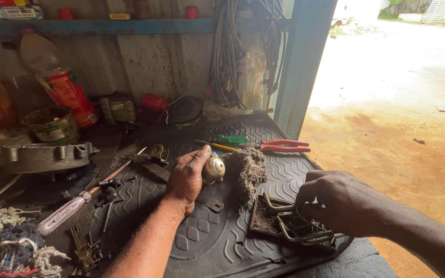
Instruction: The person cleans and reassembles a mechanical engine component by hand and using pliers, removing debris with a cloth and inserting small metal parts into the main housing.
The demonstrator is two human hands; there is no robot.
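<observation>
Cluttered workbench with a ribbed black rubber mat [222, 242] is where we're at. Our left hand [186, 180] is wrapped around a small cream round knob [214, 168], right beside a wad of grey fibre [246, 172]. Our right hand [336, 203] pinches a wire clip frame [302, 234] at the mat's edge. Red-handled pliers [281, 146] lie behind.

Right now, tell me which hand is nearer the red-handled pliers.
Left. The left hand, gripping a small cream knob, sits just below-left of the red-handled pliers; the right hand rests farther off on a wire bracket.
</observation>
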